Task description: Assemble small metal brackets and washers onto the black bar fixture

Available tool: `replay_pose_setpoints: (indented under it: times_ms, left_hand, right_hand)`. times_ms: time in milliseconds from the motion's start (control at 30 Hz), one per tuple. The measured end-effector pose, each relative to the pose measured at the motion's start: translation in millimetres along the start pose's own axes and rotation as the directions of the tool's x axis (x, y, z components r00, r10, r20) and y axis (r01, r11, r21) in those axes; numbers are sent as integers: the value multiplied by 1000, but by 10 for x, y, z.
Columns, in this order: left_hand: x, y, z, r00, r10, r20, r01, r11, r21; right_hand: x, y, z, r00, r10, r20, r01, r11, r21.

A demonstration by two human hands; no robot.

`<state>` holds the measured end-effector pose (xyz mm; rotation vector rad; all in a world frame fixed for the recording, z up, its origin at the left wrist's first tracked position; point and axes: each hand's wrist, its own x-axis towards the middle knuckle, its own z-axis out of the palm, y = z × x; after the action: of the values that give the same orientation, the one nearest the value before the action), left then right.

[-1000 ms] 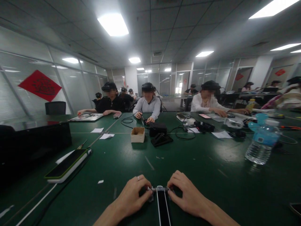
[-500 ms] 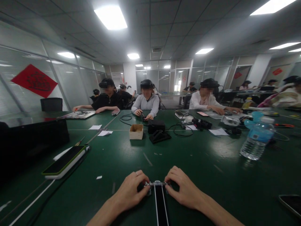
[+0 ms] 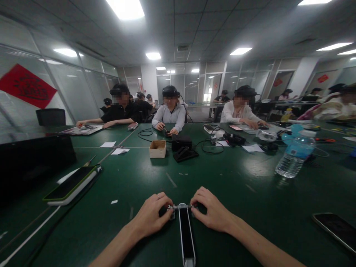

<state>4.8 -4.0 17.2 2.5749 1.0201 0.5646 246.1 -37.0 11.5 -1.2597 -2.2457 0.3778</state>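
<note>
Close in front of me on the green table lies a long, narrow black strip with silver side rails (image 3: 186, 233), looking like a small conveyor belt. At its far end a short metal crosspiece (image 3: 182, 206) sticks out to both sides. My left hand (image 3: 154, 217) is closed, thumb and fingertips pinching the small metal fitting at the left end of that crosspiece. On the opposite end, my right hand (image 3: 211, 211) pinches the matching fitting in the same way. The fingertips partly cover both fittings, so their exact shape is hidden.
A small open box (image 3: 157, 149) and a black stand (image 3: 185, 154) sit ahead. To the right are a water bottle (image 3: 296, 155) and a phone (image 3: 338, 228). Leftward lie a green-edged phone (image 3: 71, 185) and a dark screen (image 3: 36, 163). Co-workers (image 3: 169, 115) sit across the table.
The whole view has tilted down and shifted slightly right, so more of the strip's near end shows. Both hands keep their pinch on the crosspiece ends.
</note>
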Motion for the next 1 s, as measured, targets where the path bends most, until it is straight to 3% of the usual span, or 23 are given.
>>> replay_pose_setpoints:
  times_ms: [1000]
  left_hand:
    - [-14, 65, 8, 998, 37, -42, -35, 997, 62]
  right_hand:
    - [-1, -37, 0, 1000, -9, -13, 9, 1000, 4]
